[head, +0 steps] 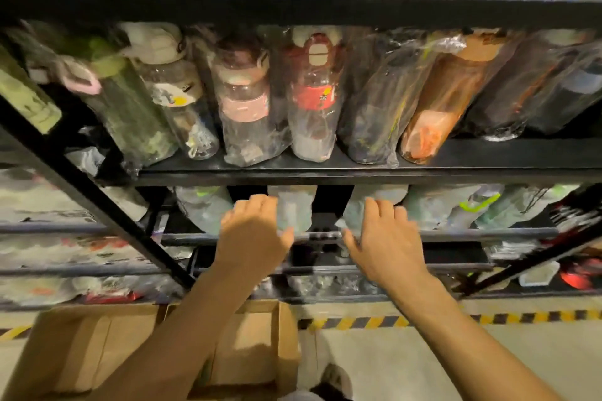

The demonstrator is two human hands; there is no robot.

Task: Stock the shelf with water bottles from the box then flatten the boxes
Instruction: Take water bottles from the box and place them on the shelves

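Two pale water bottles wrapped in clear plastic stand on the lower black shelf (456, 233). My left hand (254, 234) lies with spread fingers against the left side of the middle bottle (294, 208), its thumb at the bottle's base. Spread the same way, my right hand (387, 241) rests over the neighbouring bottle (358, 205) to the right. Neither hand is closed around a bottle. An open brown cardboard box (257, 345) sits on the floor under my left forearm; its inside is mostly hidden by the arm.
The shelf above (325, 172) holds a row of wrapped bottles: green, pink, red, dark and orange ones. More wrapped bottles fill the lower shelf on both sides. A diagonal black brace (97, 195) crosses at left. Yellow-black floor tape (358, 322) runs below; my shoe (335, 381) stands beside the box.
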